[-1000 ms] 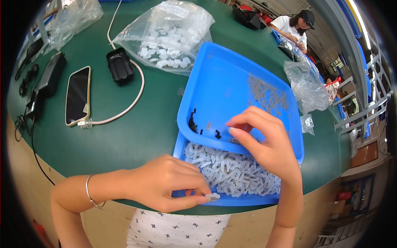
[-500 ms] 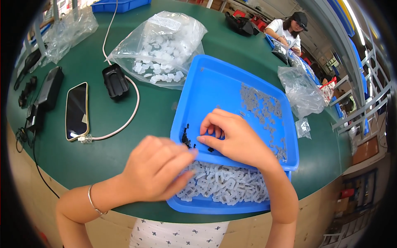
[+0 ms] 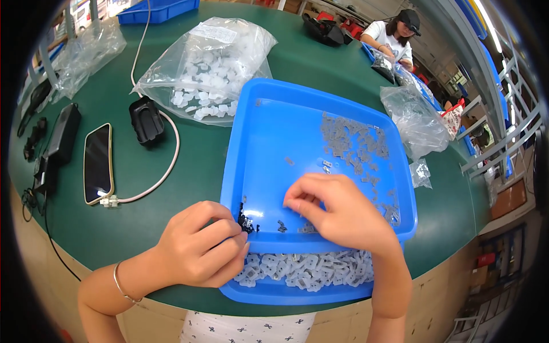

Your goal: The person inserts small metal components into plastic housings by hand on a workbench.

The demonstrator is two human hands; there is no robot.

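Right hand [image 3: 343,208]: fingertips drawn close over the blue tray [image 3: 280,131]. Left hand [image 3: 200,246]: curled at its near-left corner beside small black parts [image 3: 244,222], likely light and rigid; pinch by edges. Whether either holds one: cannot tell.

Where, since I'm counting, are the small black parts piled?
Head view: the black pile lies in the near-left corner of the upper blue rectangular tray, beside the left hand.
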